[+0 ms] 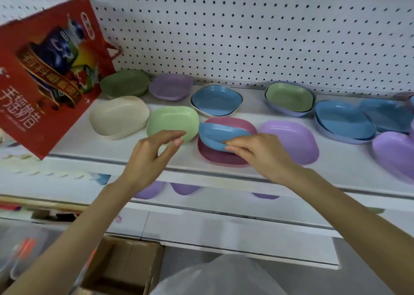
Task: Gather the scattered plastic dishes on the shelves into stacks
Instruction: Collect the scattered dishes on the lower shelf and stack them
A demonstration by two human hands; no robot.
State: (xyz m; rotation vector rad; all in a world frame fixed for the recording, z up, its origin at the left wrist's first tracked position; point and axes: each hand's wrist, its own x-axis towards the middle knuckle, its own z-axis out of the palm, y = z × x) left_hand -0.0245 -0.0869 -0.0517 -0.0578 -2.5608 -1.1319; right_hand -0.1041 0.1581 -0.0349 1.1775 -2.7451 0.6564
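Near the shelf's (336, 167) front edge the right grip (257, 151) pinches the near rim of the blue dish (221, 133), tilted over the magenta dish (215, 158) with its long axis left to right, while the left grip (147, 158), loosely spread and empty, hovers just left of it, before the light green dish (172, 122).

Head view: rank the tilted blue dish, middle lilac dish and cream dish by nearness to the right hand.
1. Tilted blue dish, held in the right hand.
2. Middle lilac dish, just to its right.
3. Cream dish, far left.
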